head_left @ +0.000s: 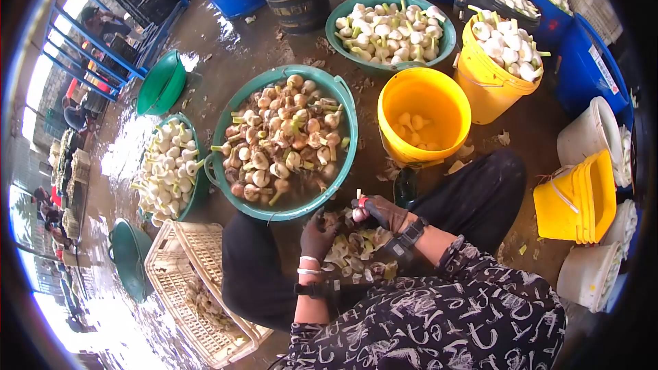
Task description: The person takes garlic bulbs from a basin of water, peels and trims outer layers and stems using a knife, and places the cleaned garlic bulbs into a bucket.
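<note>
My right hand point(389, 214), in a dark glove, is closed around a garlic bulb point(360, 212) with a purplish skin and a short pale stem. My left hand point(317, 234), gloved too, is a little to the left of that bulb, by the near rim of a green tub point(281, 216). Its fingers are loosely bent and apart, and no bulb shows in them. Brownish unpeeled garlic point(277, 140) fills the tub. Peeled skins point(356, 255) lie in a heap between my legs, below both hands.
Ahead stands a yellow bucket point(391, 106) with a few peeled bulbs inside. A fuller yellow bucket point(480, 99) and a green basin point(336, 24) of white garlic are behind it. A cream crate point(161, 260) lies to my left; stacked yellow containers point(569, 199) stand right.
</note>
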The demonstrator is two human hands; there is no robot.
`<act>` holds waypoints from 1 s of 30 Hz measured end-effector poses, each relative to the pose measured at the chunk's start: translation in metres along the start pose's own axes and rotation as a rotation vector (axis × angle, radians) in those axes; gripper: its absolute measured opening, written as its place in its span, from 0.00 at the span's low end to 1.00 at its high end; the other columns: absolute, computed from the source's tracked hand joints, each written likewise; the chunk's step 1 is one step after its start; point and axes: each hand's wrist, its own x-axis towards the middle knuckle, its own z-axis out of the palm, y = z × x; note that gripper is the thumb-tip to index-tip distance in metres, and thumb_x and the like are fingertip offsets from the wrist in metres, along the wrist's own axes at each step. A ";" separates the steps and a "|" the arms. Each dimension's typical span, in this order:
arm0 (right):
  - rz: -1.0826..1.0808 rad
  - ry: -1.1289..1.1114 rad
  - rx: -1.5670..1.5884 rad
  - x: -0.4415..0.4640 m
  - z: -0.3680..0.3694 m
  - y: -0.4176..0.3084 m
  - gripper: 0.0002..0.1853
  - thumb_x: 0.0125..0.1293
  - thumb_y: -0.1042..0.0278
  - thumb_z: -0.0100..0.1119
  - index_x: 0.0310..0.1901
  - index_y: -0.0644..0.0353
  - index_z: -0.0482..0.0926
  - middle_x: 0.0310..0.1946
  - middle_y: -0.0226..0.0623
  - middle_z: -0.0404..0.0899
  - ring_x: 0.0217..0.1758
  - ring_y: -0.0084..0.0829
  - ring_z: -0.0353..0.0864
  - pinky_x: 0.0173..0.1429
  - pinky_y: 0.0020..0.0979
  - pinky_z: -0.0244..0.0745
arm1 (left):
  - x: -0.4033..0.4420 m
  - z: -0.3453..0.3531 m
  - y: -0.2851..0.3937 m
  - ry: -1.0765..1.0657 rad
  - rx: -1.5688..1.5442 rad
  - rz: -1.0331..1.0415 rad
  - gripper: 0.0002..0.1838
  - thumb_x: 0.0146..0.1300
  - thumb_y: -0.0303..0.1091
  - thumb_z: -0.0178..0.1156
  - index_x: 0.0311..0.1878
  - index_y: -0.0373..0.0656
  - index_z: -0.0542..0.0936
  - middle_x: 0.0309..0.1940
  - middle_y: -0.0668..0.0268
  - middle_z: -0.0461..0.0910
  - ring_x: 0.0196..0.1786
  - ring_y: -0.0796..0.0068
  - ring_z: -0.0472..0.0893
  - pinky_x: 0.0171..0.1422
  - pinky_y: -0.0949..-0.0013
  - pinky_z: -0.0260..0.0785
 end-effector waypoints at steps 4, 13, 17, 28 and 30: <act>-0.215 -0.134 0.437 0.014 0.009 -0.021 0.23 0.67 0.47 0.45 0.26 0.60 0.73 0.27 0.34 0.76 0.27 0.27 0.74 0.33 0.28 0.69 | 0.020 -0.003 -0.010 0.121 -0.005 0.044 0.24 0.53 0.46 0.66 0.48 0.38 0.78 0.37 0.55 0.82 0.38 0.62 0.82 0.44 0.66 0.73; 0.190 0.178 0.315 -0.001 0.016 -0.059 0.40 0.61 0.26 0.36 0.51 0.60 0.74 0.38 0.42 0.81 0.33 0.34 0.81 0.38 0.33 0.77 | 0.133 -0.034 -0.052 0.220 0.526 -0.280 0.38 0.47 0.54 0.65 0.59 0.42 0.68 0.49 0.48 0.75 0.57 0.50 0.71 0.61 0.58 0.65; 0.267 0.245 0.017 0.007 0.029 -0.028 0.35 0.63 0.31 0.42 0.49 0.59 0.74 0.30 0.39 0.80 0.28 0.31 0.80 0.34 0.31 0.77 | 0.157 -0.039 -0.015 -0.104 0.452 -0.400 0.28 0.51 0.54 0.58 0.46 0.38 0.79 0.47 0.48 0.77 0.53 0.52 0.77 0.55 0.55 0.70; 0.540 0.014 0.631 0.005 0.030 -0.022 0.28 0.64 0.35 0.48 0.35 0.56 0.79 0.23 0.25 0.72 0.23 0.18 0.69 0.25 0.19 0.60 | 0.065 -0.038 0.048 -0.588 -0.779 -0.166 0.19 0.57 0.32 0.62 0.52 0.37 0.74 0.38 0.65 0.79 0.37 0.78 0.78 0.41 0.75 0.72; 0.279 0.085 0.226 0.003 0.034 -0.022 0.25 0.64 0.39 0.51 0.37 0.57 0.79 0.22 0.27 0.73 0.22 0.19 0.69 0.26 0.21 0.62 | 0.042 -0.013 0.040 -0.582 -0.689 -0.098 0.23 0.58 0.32 0.63 0.55 0.35 0.70 0.40 0.63 0.78 0.40 0.76 0.78 0.45 0.73 0.73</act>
